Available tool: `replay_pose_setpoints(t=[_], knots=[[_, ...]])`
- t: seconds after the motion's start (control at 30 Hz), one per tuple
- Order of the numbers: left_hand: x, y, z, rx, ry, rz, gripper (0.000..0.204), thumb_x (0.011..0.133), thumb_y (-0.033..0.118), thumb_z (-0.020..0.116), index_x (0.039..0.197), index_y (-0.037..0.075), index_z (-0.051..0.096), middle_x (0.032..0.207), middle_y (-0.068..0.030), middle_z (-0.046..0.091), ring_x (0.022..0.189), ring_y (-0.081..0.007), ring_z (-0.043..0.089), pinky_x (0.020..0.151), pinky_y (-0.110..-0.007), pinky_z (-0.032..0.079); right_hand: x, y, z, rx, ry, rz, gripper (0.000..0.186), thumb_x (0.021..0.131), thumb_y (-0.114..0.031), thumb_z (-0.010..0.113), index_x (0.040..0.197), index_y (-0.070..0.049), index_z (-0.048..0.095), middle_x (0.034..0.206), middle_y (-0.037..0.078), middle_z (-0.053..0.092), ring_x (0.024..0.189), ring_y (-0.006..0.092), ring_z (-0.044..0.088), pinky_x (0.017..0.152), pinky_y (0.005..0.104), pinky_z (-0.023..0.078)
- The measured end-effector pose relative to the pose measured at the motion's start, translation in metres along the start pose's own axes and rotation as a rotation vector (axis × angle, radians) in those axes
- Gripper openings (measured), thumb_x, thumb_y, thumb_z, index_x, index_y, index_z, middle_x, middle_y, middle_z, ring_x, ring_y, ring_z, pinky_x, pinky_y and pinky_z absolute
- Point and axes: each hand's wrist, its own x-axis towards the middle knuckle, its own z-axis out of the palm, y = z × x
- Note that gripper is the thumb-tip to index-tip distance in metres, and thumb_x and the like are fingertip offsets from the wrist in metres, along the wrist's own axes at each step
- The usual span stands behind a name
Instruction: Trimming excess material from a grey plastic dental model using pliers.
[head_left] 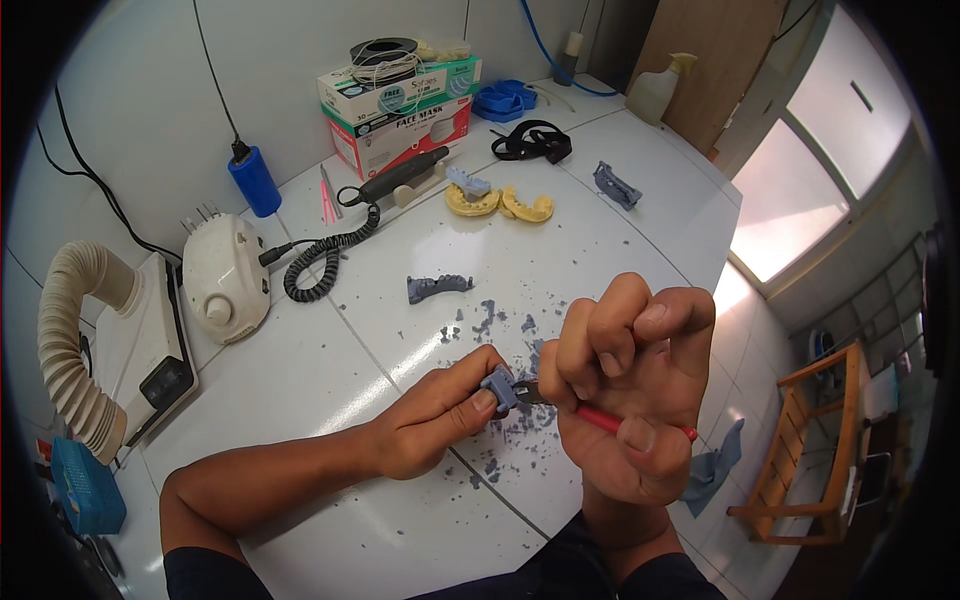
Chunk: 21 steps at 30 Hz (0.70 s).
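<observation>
Between its thumb and fingers my left hand (440, 412) grips a small blue-grey resin dental model piece (499, 389), just above the table. My right hand (640, 385) is closed around red-handled cutters (600, 417), palm turned partly up. The dark metal jaws meet the right side of the piece, and the exact contact is hard to make out. Blue-grey crumbs (490, 465) lie scattered beneath and around both hands. Beyond them rests a blue-grey toothed dental model (440, 287), and another blue-grey model (617, 186) lies at the far right.
Yellow dental casts (526, 206) sit mid-back, near a black rotary handpiece (405, 177) on a stand. Its coiled cord runs to a white control unit (226, 280). A hose-fitted white machine (150, 350) stands left. Mask boxes (400, 135) and a spray bottle (655, 92) are behind.
</observation>
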Motion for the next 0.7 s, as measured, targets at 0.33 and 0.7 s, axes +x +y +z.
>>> replay_pose_setpoints(t=[0.33, 0.7], knots=[[0.002, 0.001, 0.001, 0.168, -0.018, 0.011, 0.031, 0.112, 0.034, 0.038, 0.107, 0.005, 0.046, 0.078, -0.0062, 0.050, 0.073, -0.0174, 0.046, 0.070, -0.034, 0.039, 0.003, -0.003, -0.006, 0.070, 0.009, 0.186, 0.077, 0.060, -0.020, 0.064, 0.133, -0.012, 0.038, 0.097, 0.007, 0.036, 0.079, 0.0166, 0.039, 0.070, 0.0318, 0.039], [-0.003, 0.000, 0.000, 0.248, -0.014, -0.038, 0.035, 0.110, 0.036, 0.041, 0.117, 0.003, 0.050, 0.082, -0.0041, 0.052, 0.075, -0.0172, 0.049, 0.072, -0.033, 0.041, 0.005, -0.003, -0.008, 0.157, 0.017, 0.234, 0.044, 0.070, -0.014, 0.059, 0.109, -0.014, 0.037, 0.091, 0.005, 0.035, 0.073, 0.0150, 0.036, 0.063, 0.0296, 0.035]])
